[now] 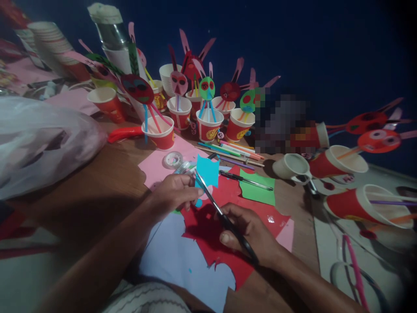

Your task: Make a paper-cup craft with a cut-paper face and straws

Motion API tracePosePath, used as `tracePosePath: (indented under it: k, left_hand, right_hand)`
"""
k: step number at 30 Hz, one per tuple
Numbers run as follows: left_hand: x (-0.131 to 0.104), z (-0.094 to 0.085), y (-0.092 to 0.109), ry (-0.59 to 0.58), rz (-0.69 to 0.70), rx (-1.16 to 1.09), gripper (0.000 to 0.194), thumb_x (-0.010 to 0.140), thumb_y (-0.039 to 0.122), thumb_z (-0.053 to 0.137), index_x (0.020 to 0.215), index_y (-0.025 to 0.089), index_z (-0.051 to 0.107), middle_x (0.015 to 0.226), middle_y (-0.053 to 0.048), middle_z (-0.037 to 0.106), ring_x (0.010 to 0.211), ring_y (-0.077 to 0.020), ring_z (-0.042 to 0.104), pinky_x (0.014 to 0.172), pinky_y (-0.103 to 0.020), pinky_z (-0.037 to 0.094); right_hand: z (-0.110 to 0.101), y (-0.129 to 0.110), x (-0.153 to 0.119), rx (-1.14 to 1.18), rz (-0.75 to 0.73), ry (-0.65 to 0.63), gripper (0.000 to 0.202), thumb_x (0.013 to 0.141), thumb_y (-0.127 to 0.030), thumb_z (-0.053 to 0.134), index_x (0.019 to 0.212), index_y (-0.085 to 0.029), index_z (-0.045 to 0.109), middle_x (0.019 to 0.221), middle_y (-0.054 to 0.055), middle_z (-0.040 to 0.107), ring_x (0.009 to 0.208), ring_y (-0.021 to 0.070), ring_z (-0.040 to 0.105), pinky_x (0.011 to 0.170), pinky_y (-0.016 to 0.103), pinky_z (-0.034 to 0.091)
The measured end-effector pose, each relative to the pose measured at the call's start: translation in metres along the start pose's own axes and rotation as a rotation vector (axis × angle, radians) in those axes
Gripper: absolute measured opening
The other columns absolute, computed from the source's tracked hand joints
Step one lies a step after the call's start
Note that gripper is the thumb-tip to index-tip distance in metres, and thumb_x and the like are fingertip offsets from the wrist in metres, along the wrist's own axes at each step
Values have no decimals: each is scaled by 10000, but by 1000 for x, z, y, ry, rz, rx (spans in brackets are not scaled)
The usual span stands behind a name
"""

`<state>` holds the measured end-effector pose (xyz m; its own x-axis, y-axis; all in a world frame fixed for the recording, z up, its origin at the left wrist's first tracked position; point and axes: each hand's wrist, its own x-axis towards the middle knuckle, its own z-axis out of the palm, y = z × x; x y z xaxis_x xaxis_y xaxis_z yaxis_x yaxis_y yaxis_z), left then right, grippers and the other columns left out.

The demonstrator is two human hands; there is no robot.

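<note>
My left hand (177,191) pinches a small blue paper piece (207,171) near its lower left edge. My right hand (244,230) is closed round the black handles of a pair of scissors (224,219), whose blades point up and left and reach the blue paper. Beneath the hands lie a large red paper (224,195), a pale blue-white sheet (182,256) and a pink sheet (146,167). A black pen (247,180) rests across a green paper (260,195), just right of the blue piece.
Red-and-white paper cups (210,130) with paper faces on straws stand behind the papers. Several markers (241,152) and a tape roll (173,160) lie before them. A plastic bag (45,143) is at left; a mug (291,167) and tipped cups (358,204) are at right.
</note>
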<state>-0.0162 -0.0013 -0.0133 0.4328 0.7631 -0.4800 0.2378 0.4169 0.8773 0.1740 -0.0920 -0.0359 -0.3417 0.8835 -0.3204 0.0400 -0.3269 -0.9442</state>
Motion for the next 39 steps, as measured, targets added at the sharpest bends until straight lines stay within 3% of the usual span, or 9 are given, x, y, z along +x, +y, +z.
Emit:
tracePosePath:
  k: [3, 11, 19, 39]
  left_hand:
    - [1, 2, -3, -66, 32, -32, 233, 651, 349, 650, 620, 134, 566, 494, 25, 563, 390, -70, 448, 395, -200, 269]
    - [0, 7, -8, 6, 107, -104, 234, 683, 296, 628, 547, 143, 513, 464, 34, 557, 377, -54, 443, 404, -196, 260]
    - [-4, 7, 1, 78, 39, -34, 188, 634, 258, 615, 528, 147, 507, 417, 47, 533, 375, -48, 424, 404, -177, 260]
    - [-4, 6, 1, 70, 39, -1, 179, 636, 277, 603, 544, 154, 512, 415, 32, 521, 385, -66, 421, 410, -192, 267]
  right_hand:
    - [0, -1, 1, -6, -10, 30, 368, 671, -369, 726, 881, -130, 540, 616, -38, 450, 533, 81, 370, 489, 207, 303]
    - [2, -2, 1, 14, -20, 26, 362, 671, -356, 727, 885, -139, 532, 601, -49, 446, 493, 68, 372, 464, 198, 305]
    - [1, -1, 1, 20, -29, -9, 371, 672, -378, 727, 882, -135, 541, 593, -49, 442, 506, 69, 362, 460, 191, 296]
    - [5, -2, 0, 41, -7, 16, 387, 648, -413, 740, 861, -156, 544, 572, -60, 438, 483, 69, 376, 444, 195, 309]
